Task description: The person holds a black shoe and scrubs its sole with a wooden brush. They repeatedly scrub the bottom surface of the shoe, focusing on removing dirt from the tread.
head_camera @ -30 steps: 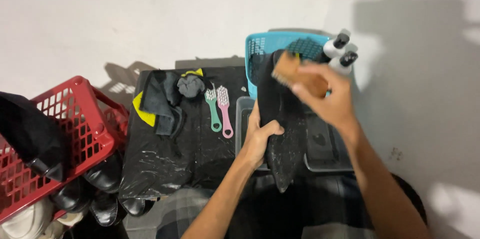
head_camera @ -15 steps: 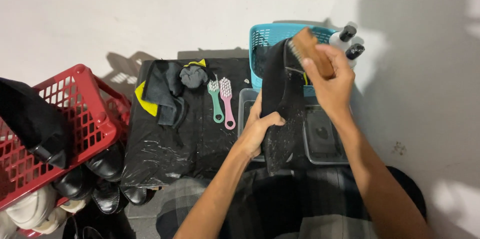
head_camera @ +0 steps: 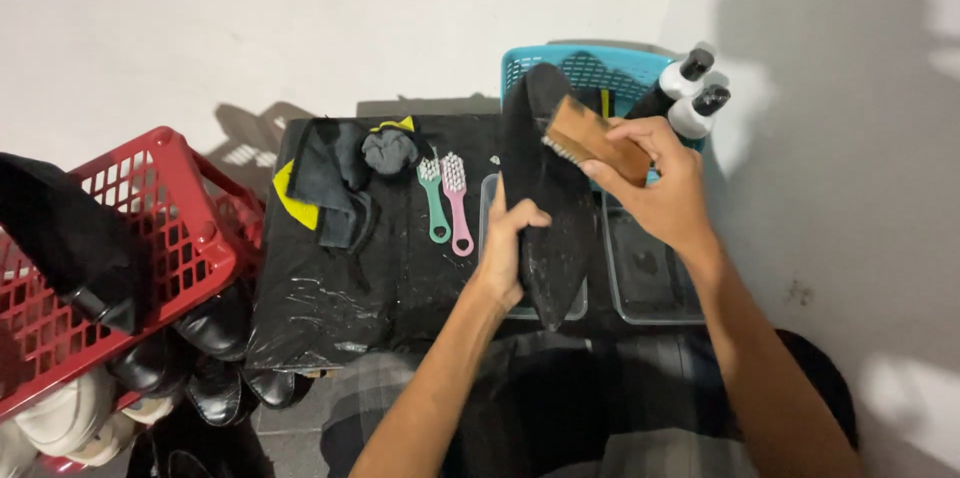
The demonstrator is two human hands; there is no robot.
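The brush [head_camera: 592,139], gripped in the right hand [head_camera: 668,188], has shifted toward the toe of the black shoe [head_camera: 548,203] that the left hand [head_camera: 506,243] clasps, so scrubbing looks underway and the next stroke needs a steady hold.

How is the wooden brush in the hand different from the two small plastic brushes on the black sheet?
The wooden brush is broad, brown and without a handle; the two small plastic brushes are slim, green and pink, with long handles. The right hand presses the wooden one against the black shoe; the plastic ones lie untouched. All have pale bristles.
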